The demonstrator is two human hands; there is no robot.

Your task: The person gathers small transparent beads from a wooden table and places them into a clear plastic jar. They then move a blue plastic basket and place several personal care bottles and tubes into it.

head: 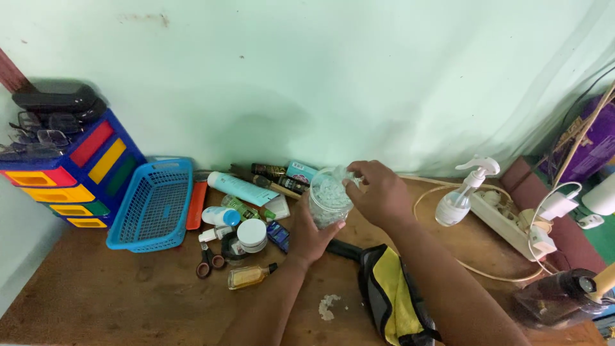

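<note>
My left hand grips a clear plastic jar of pale contents from below, holding it above the wooden table. My right hand is at the jar's top, its fingers closed on the clear lid. Just left of the jar lies a heap of toiletries: a light blue tube, a white round tub, a small amber bottle and scissors.
A blue basket leans beside a blue drawer unit with glasses on top, at left. A black and yellow pouch lies below my arms. A spray bottle, a power strip and a dark bottle stand right.
</note>
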